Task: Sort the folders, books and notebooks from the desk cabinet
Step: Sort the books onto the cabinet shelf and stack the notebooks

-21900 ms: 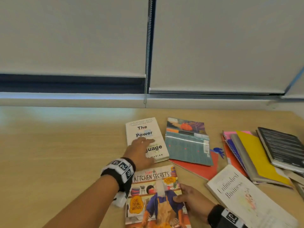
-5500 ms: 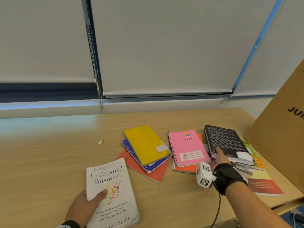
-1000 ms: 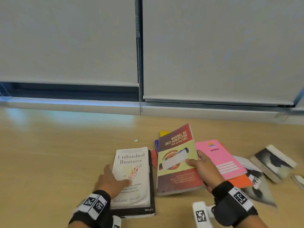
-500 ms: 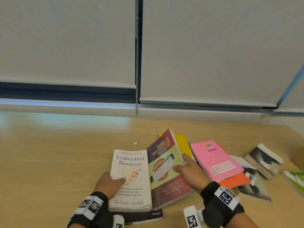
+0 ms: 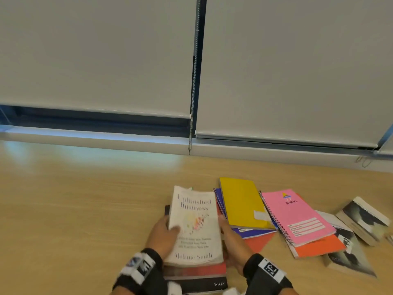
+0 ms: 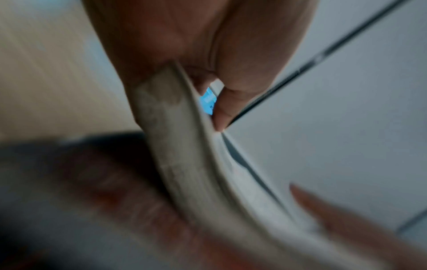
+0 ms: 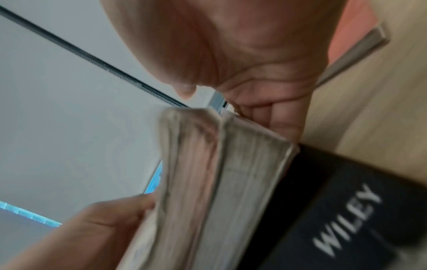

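Note:
A white book, "Unfinished Business" (image 5: 195,226), tops a small stack near the desk's front edge. A red book (image 5: 195,271) lies under it, and a black WILEY book (image 5: 197,284) under that. My left hand (image 5: 164,233) grips the white book's left edge, thumb on the cover. My right hand (image 5: 230,237) clasps the right edges of the white and red books. In the right wrist view its fingers (image 7: 277,120) curl under both page blocks above the WILEY book (image 7: 342,215). The left wrist view is blurred and shows my thumb (image 6: 221,109) on the white book (image 6: 175,146).
To the right lie a yellow notebook (image 5: 242,203) on a blue spiral one (image 5: 251,232), a pink spiral notebook (image 5: 295,216) on an orange one (image 5: 319,248), and two grey-black books (image 5: 348,254) (image 5: 363,220). Bare desk (image 5: 85,209) stretches left; window blinds stand behind.
The red book, held tilted beside the white one half a second ago, now lies flat beneath it. My right hand moved in to the stack's right edge.

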The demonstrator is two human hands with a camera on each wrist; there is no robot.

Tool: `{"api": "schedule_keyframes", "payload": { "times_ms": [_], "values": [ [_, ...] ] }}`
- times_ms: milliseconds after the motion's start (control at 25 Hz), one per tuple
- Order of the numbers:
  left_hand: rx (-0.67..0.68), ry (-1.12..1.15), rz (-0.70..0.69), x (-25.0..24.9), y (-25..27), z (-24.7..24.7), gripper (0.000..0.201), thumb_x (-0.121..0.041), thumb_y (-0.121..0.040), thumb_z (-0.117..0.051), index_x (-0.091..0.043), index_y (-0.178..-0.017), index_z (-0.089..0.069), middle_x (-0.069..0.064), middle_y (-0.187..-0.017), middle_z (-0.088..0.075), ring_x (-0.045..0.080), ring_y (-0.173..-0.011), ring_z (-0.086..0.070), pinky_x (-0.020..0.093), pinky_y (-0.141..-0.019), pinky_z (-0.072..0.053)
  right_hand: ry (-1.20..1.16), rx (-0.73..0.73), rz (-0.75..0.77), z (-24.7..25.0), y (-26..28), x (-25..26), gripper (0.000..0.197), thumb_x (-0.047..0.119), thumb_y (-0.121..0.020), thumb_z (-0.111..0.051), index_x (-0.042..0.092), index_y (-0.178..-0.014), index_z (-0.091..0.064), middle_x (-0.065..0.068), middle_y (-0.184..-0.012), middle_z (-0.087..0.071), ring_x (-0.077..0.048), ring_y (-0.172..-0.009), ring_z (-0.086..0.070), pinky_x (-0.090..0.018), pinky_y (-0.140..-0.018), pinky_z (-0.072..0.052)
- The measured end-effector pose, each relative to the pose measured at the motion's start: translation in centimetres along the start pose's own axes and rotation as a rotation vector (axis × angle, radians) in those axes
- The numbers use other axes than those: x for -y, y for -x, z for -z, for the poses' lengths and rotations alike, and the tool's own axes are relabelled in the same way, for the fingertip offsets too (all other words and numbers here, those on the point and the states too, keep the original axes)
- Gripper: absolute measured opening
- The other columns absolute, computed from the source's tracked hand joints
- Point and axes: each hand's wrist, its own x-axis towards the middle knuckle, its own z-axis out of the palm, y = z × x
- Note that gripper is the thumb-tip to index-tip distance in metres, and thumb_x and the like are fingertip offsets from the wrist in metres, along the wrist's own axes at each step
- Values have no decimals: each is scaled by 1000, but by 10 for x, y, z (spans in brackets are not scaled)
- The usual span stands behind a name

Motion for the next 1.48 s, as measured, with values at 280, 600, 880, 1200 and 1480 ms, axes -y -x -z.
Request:
{"api": "schedule_keyframes", "payload": {
  "times_ms": [280, 600, 880, 1200, 1480],
  "values": [
    [-137, -319, 26, 28, 15, -11, 35, -32, -96, -49, -26, -130, -44, 7, -128, -38, 21, -114, -43, 34, -103, -37, 454, -18, 121, -13, -14, -6, 38, 39, -99, -44, 28, -136, -47, 7, -131, -58, -13, -119, -56, -36, -107, -43],
    [1, 5, -18, 30, 25, 4, 33, -14, -99, -47, -36, -123, -41, -11, -111, -59, 11, -102, -58, 23, -81, -43, 661, -26, 137, -6, -34, -17, 54, 52, -97, -36, 38, -149, -26, -5, -145, -27, -24, -140, -26, -39, -116, -25],
    [86, 99, 3, 39, 25, 12, 48, -3, -97, -47, -40, -127, -47, -10, -120, -65, 12, -110, -61, 33, -98, -47, 429, 61, 153, -1, -40, -25, 58, 46, -89, -45, 37, -145, -30, 11, -138, -53, -13, -123, -54, -41, -107, -44],
    [98, 189, 44, 49, 30, 15, 52, 7, -94, -46, -40, -116, -53, -7, -115, -67, 17, -109, -62, 39, -99, -48, 423, 51, 130, -8, -19, -25, 37, 30, -91, -48, 47, -123, -45, 17, -122, -63, -7, -108, -64, -38, -98, -51],
    [14, 246, 83, 55, 47, 41, 51, 12, -91, -48, -38, -98, -55, -5, -106, -68, 18, -102, -63, 35, -88, -50, 412, 33, 112, -42, -10, -30, 36, 25, -89, -47, 50, -114, -46, 14, -118, -65, -10, -104, -64, -35, -96, -51]
  ]
}}
